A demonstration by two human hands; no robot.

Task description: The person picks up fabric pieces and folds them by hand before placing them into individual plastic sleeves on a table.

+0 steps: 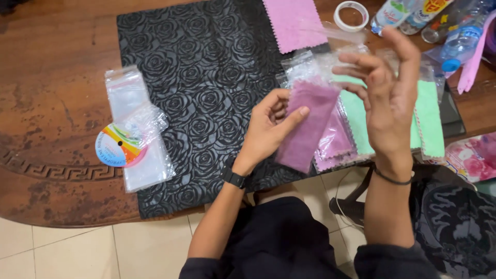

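My left hand (268,126) grips a folded purple cloth (307,124) by its left edge, thumb on top, over the black rose-embossed mat (201,77). My right hand (387,88) is raised beside it with the fingers bent and apart; a thin clear plastic bag (343,33) hangs at its fingertips. Under the hands lie pink cloths in clear bags (336,142) and green cloths (431,121) with zigzag edges.
A stack of clear plastic bags (132,111) and a colourful round spool (116,147) lie at the left on the brown wooden table (46,77). A pink cloth (294,20), a tape roll (351,14) and plastic bottles (462,36) sit at the back.
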